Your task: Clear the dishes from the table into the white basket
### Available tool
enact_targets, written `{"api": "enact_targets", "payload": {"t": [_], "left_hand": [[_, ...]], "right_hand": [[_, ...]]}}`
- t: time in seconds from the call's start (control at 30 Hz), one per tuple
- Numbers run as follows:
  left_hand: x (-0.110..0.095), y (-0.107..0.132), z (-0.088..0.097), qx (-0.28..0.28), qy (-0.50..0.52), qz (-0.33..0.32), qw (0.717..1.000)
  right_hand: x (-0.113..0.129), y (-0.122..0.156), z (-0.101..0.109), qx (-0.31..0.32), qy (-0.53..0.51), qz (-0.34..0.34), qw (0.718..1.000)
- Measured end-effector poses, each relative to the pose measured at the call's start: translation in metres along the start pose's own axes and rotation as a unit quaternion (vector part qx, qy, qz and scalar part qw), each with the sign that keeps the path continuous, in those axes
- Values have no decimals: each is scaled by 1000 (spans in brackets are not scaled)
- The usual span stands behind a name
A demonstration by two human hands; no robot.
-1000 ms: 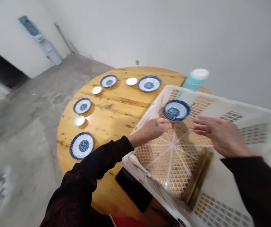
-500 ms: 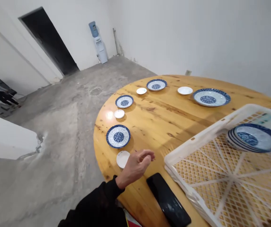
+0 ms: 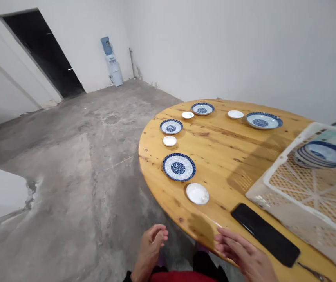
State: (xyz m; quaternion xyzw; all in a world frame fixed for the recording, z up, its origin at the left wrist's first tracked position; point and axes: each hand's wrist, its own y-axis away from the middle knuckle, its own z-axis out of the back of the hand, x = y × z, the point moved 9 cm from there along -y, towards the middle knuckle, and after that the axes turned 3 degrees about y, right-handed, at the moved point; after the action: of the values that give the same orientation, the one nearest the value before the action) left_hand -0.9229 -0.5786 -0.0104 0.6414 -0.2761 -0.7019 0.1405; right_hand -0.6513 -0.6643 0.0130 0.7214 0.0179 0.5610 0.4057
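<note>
My left hand (image 3: 152, 248) hangs in the air off the table's near edge, its fingers loosely curled and nothing held in it. Farther right, my right hand (image 3: 241, 250) reaches over the edge with fingers stretched out and holding nothing. Nearest to the hands on the table lies a small white saucer (image 3: 197, 194). Just beyond it sits a blue-and-white plate (image 3: 179, 167). A black phone (image 3: 264, 233) lies to the right, close to my right hand.
Along the rim of the round wooden table (image 3: 221, 156) stand more patterned plates (image 3: 171, 126) and white saucers (image 3: 169, 141). A white plastic crate (image 3: 288, 156) with stacked plates (image 3: 322, 154) takes up the right side. A water dispenser (image 3: 113, 68) stands by the far wall.
My left hand has drawn back from beside the near saucer to off the table's edge. My right hand has come into view. The camera view has shifted, so the table sits farther right.
</note>
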Motion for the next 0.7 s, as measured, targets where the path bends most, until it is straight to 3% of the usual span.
{"api": "enact_targets", "payload": {"t": [0.13, 0.23, 0.3, 0.47, 0.6, 0.7], "left_hand": [[25, 14, 78, -79, 13, 16, 997], [32, 14, 113, -118, 39, 19, 992], [34, 9, 128, -131, 50, 18, 990], [28, -21, 157, -138, 49, 20, 989], [-1, -65, 181, -125, 29, 1, 992], [-25, -103, 209, -124, 6, -5, 992]], "right_hand": [[-6, 20, -116, 108, -2, -9, 994], [-12, 26, -177, 205, 16, -12, 979], [-20, 23, -204, 239, 32, -20, 970], [-34, -7, -257, 256, 67, -47, 963], [-35, -40, -310, 273, 69, -82, 956], [-24, -71, -359, 289, 63, -99, 950]]}}
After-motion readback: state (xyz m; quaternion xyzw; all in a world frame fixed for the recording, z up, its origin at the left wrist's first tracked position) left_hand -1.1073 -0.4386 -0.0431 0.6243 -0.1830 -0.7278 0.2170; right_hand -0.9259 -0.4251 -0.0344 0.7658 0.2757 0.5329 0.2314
